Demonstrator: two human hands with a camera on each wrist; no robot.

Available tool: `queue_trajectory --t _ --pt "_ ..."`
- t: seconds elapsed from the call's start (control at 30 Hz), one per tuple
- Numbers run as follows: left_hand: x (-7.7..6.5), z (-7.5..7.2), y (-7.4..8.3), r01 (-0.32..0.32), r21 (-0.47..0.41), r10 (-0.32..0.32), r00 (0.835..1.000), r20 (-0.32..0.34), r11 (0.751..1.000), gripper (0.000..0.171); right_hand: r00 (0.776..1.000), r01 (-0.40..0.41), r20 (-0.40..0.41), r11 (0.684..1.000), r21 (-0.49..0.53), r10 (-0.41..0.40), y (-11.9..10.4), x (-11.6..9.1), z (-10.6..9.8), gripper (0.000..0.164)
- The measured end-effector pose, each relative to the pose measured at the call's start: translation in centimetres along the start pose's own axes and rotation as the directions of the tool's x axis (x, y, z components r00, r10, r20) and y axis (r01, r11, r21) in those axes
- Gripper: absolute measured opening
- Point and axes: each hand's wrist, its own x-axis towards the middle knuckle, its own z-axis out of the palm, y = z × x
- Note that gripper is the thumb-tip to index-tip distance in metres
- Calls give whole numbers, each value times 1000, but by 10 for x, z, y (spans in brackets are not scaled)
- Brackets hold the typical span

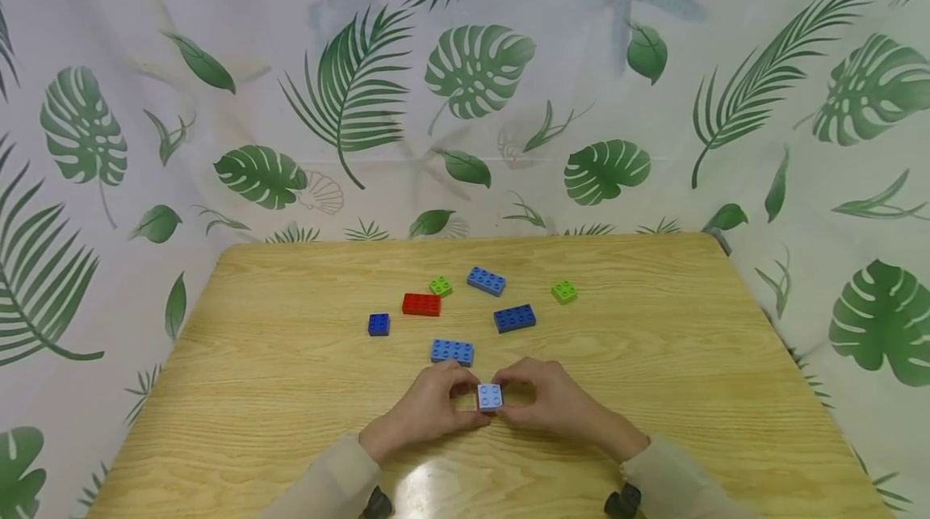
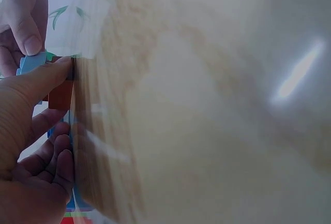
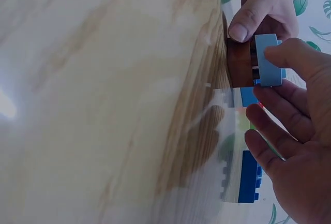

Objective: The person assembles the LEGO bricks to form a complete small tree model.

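A light blue square brick [image 1: 490, 397] with studs on top sits over a reddish-brown brick [image 3: 239, 68], a narrow gap with studs showing between them in the right wrist view. My left hand [image 1: 430, 404] pinches the brown brick low down, thumb on its near side. From the right, my right hand [image 1: 546, 399] holds the light blue brick between thumb and fingers, its other fingers spread loosely. The brown brick stands right at the tabletop, mostly hidden from above by the light blue one.
Just beyond my hands lies a blue long brick [image 1: 452, 352]. Farther back are a small dark blue brick [image 1: 379, 324], a red brick [image 1: 421, 304], two green bricks [image 1: 440, 286], a dark blue long brick [image 1: 514, 318] and another blue brick [image 1: 486, 281]. A leaf-patterned cloth hangs behind the wooden table [image 1: 291, 390].
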Motion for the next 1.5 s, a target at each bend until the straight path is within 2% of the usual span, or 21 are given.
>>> queue_trajectory --t 0.27,0.63,0.93,1.17,1.33,1.5 --pt "0 -1 1 -2 -7 2 1000 7 1000 37 999 38 6 999 -29 -38 0 -1 1 35" --pt "1 0 -1 -27 25 27 1000 -14 999 39 994 94 -49 994 -62 -97 -2 1 4 35" --pt "1 0 -1 -32 16 33 999 -24 999 33 998 58 -25 996 -69 -60 -5 1 3 36" --pt "1 0 -1 -29 31 30 999 -33 999 33 997 74 -29 994 -79 -77 -4 1 7 35" --pt "1 0 -3 -24 29 24 1000 -19 999 32 996 86 -21 990 -111 -89 -7 1 7 36" --pt "0 0 -2 -8 17 8 1000 -1 1000 31 998 62 4 990 -123 -62 -11 0 7 38"
